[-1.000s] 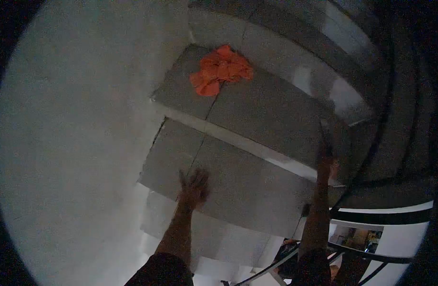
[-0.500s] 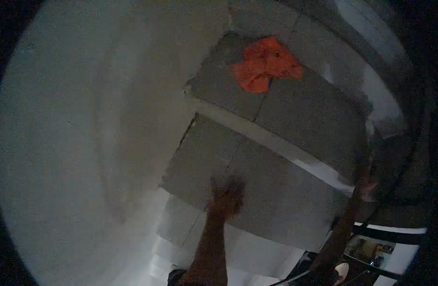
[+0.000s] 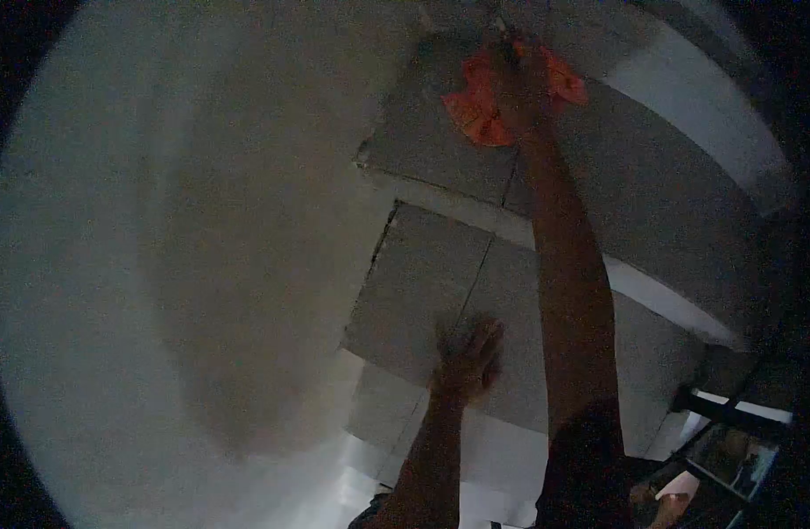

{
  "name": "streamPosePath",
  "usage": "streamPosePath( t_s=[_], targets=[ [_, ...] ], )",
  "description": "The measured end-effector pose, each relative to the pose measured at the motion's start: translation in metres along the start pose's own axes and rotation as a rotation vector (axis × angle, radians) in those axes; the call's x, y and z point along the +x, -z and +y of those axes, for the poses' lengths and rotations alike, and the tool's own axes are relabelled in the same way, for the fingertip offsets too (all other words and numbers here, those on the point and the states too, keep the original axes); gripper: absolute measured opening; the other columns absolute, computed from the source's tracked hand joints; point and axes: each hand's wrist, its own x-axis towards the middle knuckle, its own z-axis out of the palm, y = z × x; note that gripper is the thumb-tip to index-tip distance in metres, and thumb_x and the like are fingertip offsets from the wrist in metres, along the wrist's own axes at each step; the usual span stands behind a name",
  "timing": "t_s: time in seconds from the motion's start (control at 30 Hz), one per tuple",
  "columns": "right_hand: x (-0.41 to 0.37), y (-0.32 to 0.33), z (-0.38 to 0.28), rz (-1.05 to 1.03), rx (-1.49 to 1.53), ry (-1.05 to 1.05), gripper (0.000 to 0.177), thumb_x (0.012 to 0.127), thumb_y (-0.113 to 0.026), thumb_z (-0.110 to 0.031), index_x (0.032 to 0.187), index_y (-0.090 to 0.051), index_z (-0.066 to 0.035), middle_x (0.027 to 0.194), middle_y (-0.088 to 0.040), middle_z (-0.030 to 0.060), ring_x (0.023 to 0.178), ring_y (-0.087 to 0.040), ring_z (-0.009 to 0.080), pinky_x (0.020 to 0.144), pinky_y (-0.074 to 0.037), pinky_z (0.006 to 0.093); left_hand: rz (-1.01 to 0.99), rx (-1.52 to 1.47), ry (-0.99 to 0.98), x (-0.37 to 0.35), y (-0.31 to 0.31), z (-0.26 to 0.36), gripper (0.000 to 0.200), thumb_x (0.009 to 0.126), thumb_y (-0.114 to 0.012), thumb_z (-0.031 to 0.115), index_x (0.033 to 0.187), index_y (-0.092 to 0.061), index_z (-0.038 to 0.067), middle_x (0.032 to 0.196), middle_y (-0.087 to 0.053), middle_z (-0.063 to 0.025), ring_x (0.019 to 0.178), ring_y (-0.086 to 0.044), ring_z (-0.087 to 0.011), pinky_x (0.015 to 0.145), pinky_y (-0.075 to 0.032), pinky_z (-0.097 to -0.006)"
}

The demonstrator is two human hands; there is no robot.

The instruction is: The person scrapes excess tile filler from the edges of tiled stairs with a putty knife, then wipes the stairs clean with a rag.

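Note:
A crumpled orange cloth [image 3: 475,101] lies on the upper grey stair step [image 3: 652,159]. My right arm stretches up across the frame, and my right hand [image 3: 518,84] is over the middle of this cloth, covering part of it. Its fingers are dark and smeared, so I cannot tell whether they grip the fabric. Lower down, my left hand [image 3: 468,360] is at the tiled step [image 3: 414,282] below, near its front edge, fingers spread and holding nothing.
A pale plastered wall [image 3: 246,229] fills the left side. A light stair edge [image 3: 652,295] runs between the two steps, with lighter steps [image 3: 383,401] further down. Dark railing bars [image 3: 731,407] stand at the lower right. The light is dim.
My right hand has moved from the right side of the stairs up onto the orange cloth. My left hand stays over the lower step; the view has shifted slightly.

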Motion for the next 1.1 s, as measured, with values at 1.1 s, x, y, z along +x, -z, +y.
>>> streamPosePath(
  t_s=[1.1],
  targets=[
    [0.016,-0.040,0.060,0.088,0.963,-0.249,0.043,0.101,-0.058,-0.031,0.133,-0.052,-0.003,0.104,-0.062,0.0104,0.087,-0.063,0.0230,0.070,-0.054,0.0391,-0.172,0.129,-0.012,0.012,0.025,0.011,0.067,0.096,-0.057,0.036,0.155,-0.032,0.016,0.165,-0.024,-0.0072,0.152,-0.023,-0.0271,0.113,-0.001,-0.0787]
  ],
)
